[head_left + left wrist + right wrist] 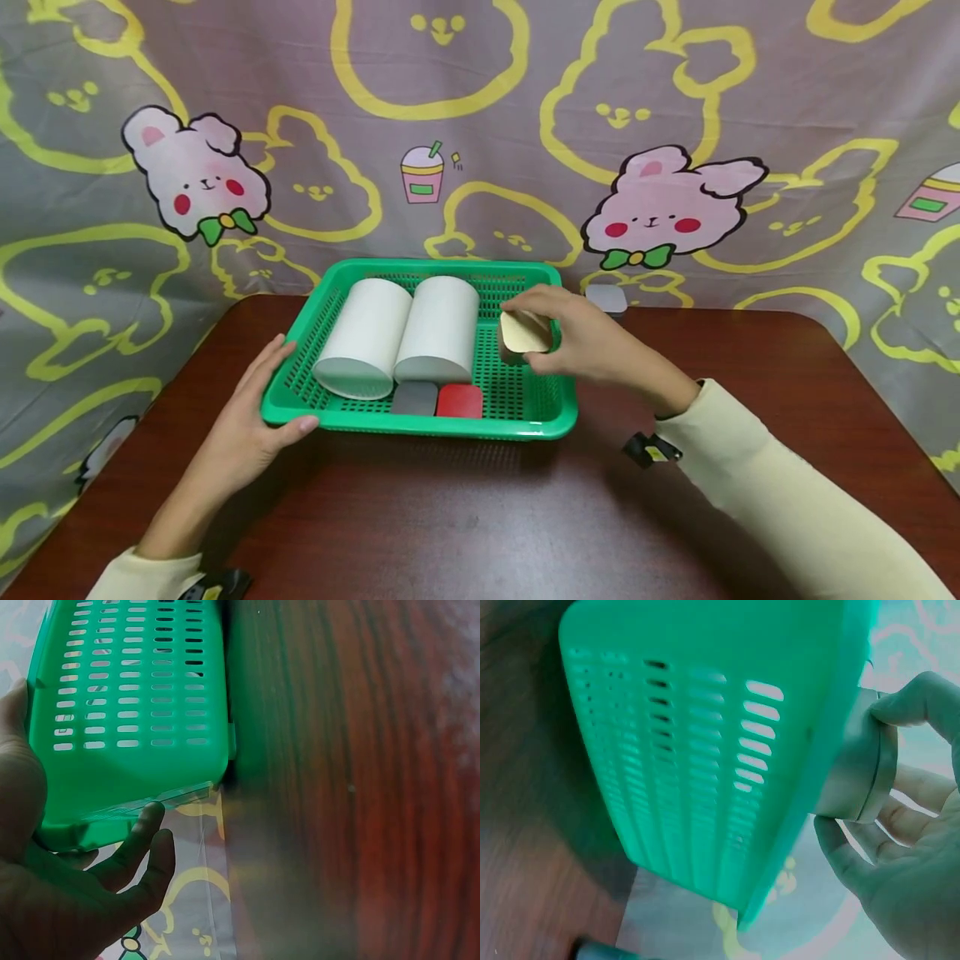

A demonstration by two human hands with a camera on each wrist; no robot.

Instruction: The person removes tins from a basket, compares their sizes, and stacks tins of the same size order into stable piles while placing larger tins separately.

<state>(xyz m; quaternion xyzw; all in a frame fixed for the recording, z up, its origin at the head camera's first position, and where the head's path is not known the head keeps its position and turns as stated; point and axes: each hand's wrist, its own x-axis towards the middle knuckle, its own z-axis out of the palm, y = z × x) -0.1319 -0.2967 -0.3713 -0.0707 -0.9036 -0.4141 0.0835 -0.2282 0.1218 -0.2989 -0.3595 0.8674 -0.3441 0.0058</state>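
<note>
A green plastic basket (555, 408) with slotted walls stands on the table. My left hand (243, 417) holds its front left corner, thumb at the front rim and fingers along the left side. Over the basket's right part, my right hand (581, 333) grips a small rounded-square canister (523, 333) with a pale yellow top. In the right wrist view, the canister (855, 761) shows a lid seam, and thumb and fingers span it beside the rim. Two large white cylinders (363, 329) lie side by side in the basket. A dark grey block (415, 398) and a red block (460, 401) sit at its front.
A light grey rounded-square object (606, 298) stands at the table's back edge, just behind my right hand. The dark red-brown table (450, 517) extends in front of the basket. A patterned cloth (495, 150) hangs close behind the table.
</note>
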